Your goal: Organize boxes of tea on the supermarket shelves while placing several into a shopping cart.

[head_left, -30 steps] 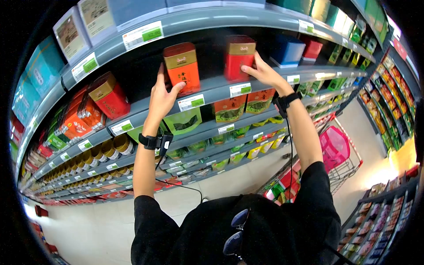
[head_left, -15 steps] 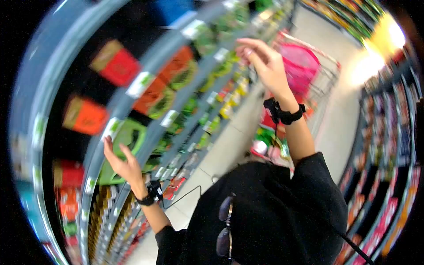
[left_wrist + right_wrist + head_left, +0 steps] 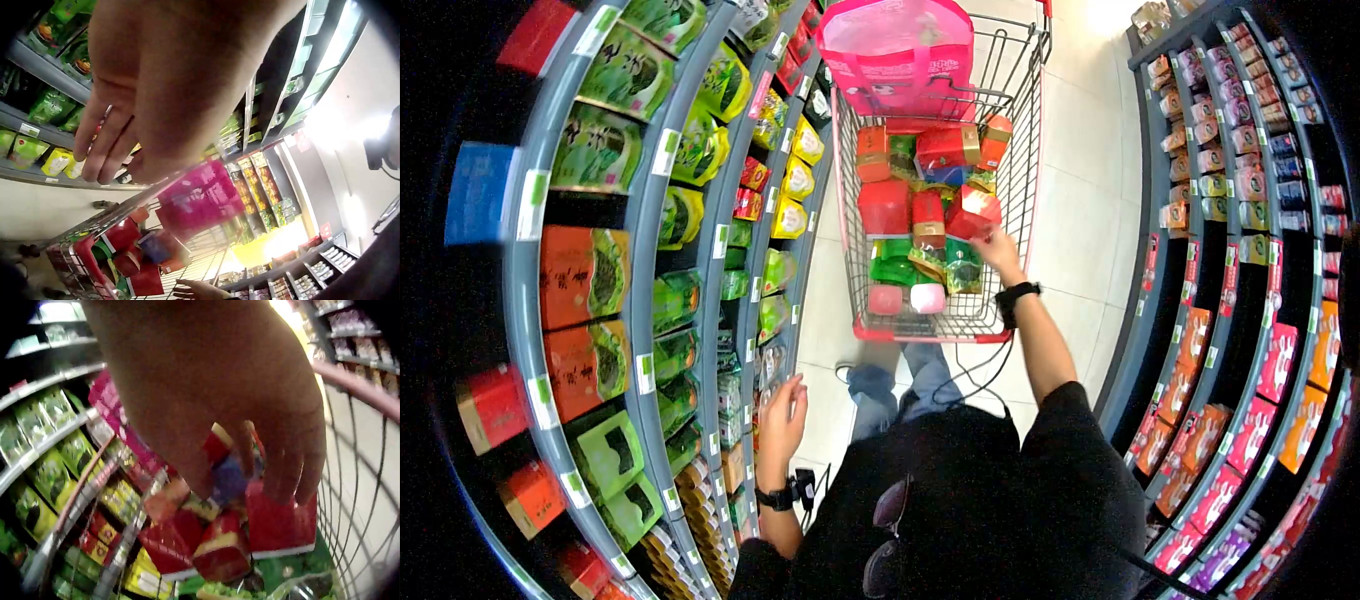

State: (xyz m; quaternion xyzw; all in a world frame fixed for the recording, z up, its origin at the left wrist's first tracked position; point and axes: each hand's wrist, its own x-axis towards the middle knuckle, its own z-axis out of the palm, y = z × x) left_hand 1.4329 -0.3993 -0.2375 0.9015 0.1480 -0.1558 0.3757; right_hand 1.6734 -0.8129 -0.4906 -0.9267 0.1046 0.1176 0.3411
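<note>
- Now the right hand (image 3: 1000, 248) is inside the cart (image 3: 930, 335), at its near right corner.
- Its fingers (image 3: 300, 462) point down, slightly bent, with the tips at the top edge of a red box (image 3: 972, 212). Whether they pinch the box or only touch it cannot be told.
- The red box lies tilted on top of the heap in the cart, near the right wall.
- Other boxes (image 3: 885, 205), red and orange, fill the middle of the cart. Green packs (image 3: 895, 262) lie under them towards the near end.
- A pink bag (image 3: 895, 50) stands at the far end of the cart.
- The left hand (image 3: 783, 415) hangs to the left of the cart, nearer the person than its near end. The fingers are loose and a little spread, and it holds nothing.
- That hand is just beside the shelves (image 3: 645, 250) to the left of the cart, which carry green, yellow and orange packs.
- More shelves run along the right of the cart, well apart from it.
</note>
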